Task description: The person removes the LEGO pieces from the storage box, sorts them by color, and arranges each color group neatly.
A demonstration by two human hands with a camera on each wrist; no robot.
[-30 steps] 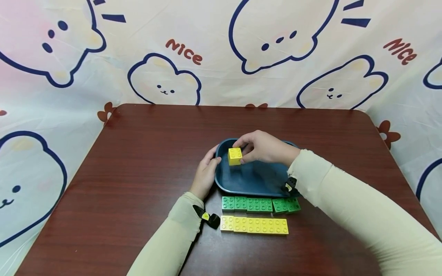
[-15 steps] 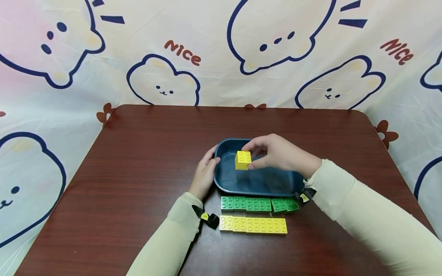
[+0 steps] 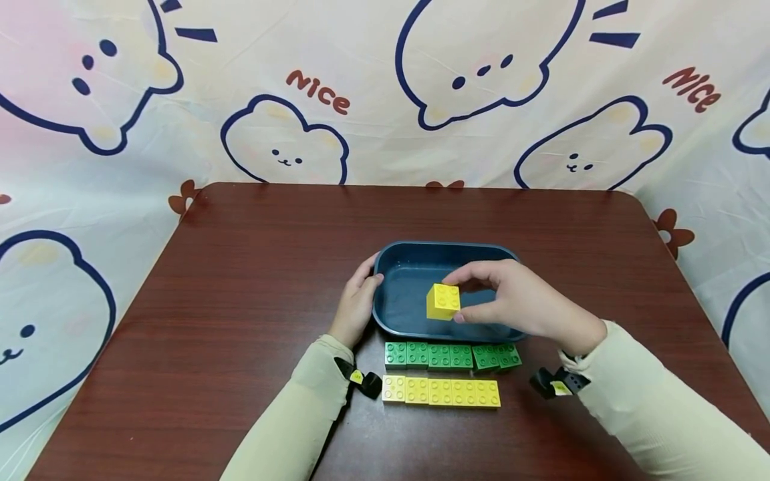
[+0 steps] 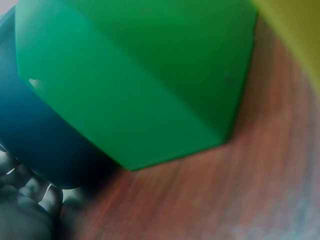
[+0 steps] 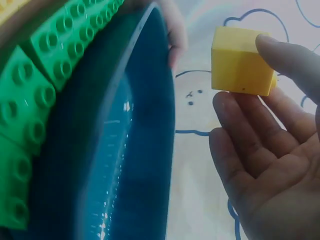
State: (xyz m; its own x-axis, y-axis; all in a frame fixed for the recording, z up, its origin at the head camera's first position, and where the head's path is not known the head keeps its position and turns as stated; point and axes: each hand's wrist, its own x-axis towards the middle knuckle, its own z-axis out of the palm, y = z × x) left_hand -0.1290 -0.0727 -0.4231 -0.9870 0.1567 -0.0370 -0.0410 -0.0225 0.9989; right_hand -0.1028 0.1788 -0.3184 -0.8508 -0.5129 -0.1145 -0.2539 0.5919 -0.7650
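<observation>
My right hand (image 3: 523, 297) pinches a yellow building brick (image 3: 443, 302) between thumb and fingers, over the dark blue tray (image 3: 415, 321). The right wrist view shows the brick (image 5: 241, 60) raised beside the tray's wall (image 5: 150, 125), thumb on one side and fingertips beneath. My left hand (image 3: 356, 300) grips the tray's left end, thumb at the rim and fingers along the outer side. In the left wrist view those fingers (image 4: 35, 192) show dimly against the blue wall. No bricks show on the visible tray floor.
Just in front of the tray lies a row of green bricks (image 3: 430, 357), its right end slightly askew. Nearer to me runs a row of yellow bricks (image 3: 441, 392). All sit on a brown wooden table (image 3: 240, 300), with a patterned cloth (image 3: 373, 133) behind.
My right hand has moved right and toward me with the yellow brick, from the tray's left part to about its middle. My left hand stays on the tray.
</observation>
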